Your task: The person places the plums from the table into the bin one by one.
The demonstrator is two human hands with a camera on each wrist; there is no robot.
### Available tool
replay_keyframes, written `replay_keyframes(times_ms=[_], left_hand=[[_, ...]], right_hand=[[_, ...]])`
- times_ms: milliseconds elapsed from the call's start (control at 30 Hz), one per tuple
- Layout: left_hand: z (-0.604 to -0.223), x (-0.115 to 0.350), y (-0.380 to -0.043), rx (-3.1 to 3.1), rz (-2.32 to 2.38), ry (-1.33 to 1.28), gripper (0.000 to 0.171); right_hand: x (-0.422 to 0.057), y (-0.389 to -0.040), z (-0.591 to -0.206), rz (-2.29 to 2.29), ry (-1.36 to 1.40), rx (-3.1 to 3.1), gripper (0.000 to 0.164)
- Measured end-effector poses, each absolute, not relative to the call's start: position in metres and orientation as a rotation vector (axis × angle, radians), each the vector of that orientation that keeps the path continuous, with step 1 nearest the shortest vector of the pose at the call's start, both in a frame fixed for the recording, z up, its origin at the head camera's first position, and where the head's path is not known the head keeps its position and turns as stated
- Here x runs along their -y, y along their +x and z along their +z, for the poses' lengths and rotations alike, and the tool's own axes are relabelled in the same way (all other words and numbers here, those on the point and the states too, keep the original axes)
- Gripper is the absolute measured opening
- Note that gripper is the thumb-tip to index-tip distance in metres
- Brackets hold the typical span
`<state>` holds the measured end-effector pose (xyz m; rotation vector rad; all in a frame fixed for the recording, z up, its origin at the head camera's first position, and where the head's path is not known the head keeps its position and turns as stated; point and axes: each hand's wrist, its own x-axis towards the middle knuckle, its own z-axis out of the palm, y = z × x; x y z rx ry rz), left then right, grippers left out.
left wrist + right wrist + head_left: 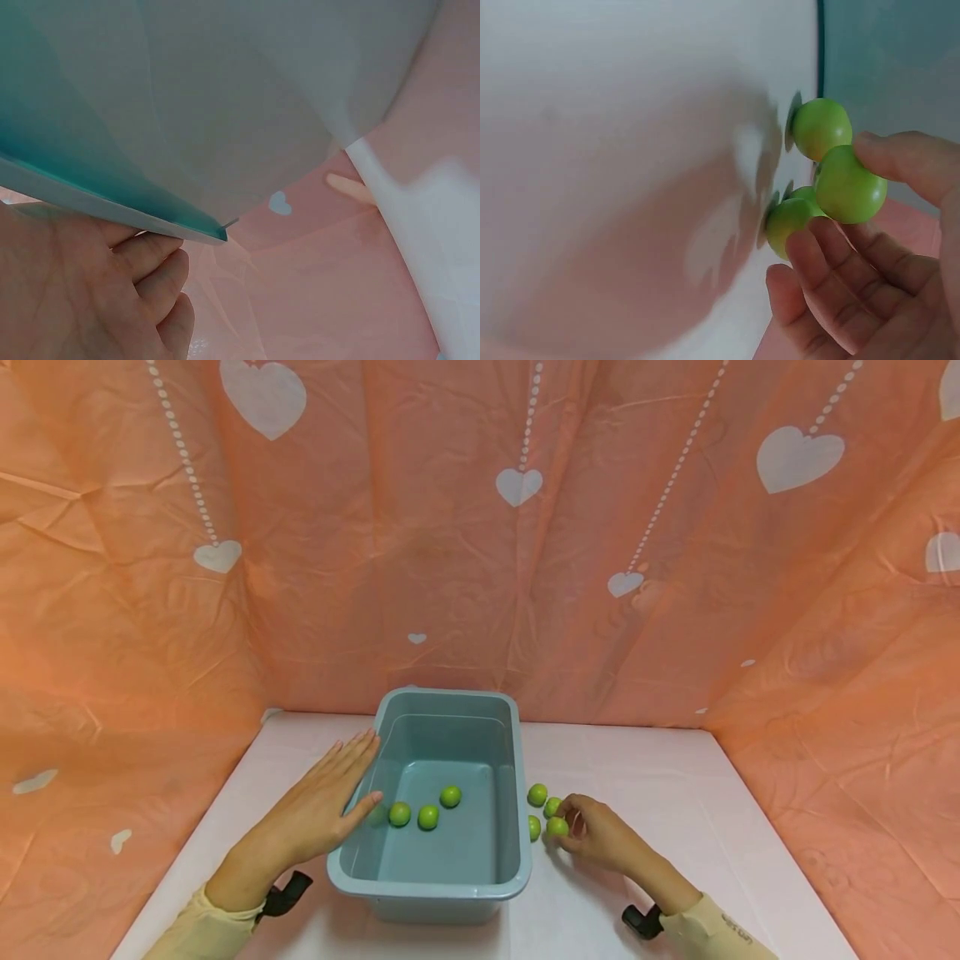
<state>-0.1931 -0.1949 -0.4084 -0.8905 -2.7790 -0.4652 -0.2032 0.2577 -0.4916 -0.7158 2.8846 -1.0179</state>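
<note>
A grey-blue plastic basin (431, 891) stands on the table, with three small round green fruits (428, 817) on its floor. My left hand (311, 814) lies along its left rim, fingers extended. In the left wrist view those fingers (154, 255) touch the outer side of the rim. To the right of the basin, my right hand (603, 843) pinches a round green fruit (849, 185) between thumb and fingertips. Several others lie close by, one (537, 794) at the back and one (534, 827) partly hidden by the basin's right wall.
A white cloth (645, 777) covers the table. Orange-pink curtains (420, 552) printed with white hearts enclose the back and both sides. Each wrist wears a black band (642, 922).
</note>
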Motion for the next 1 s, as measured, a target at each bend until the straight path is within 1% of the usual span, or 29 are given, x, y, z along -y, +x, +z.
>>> replay_keyframes(times_ms=[400, 1000], left_hand=[[-0.408, 0.194, -0.193, 2.788, -0.476, -0.885, 0.076], [-0.408, 0.195, -0.193, 2.793, -0.461, -0.880, 0.076]], right_hand=[[-0.258, -0.208, -0.481, -1.070, -0.872, -2.940, 0.024], [-0.248, -0.223, -0.442, -1.044, -0.893, -3.054, 0.019]])
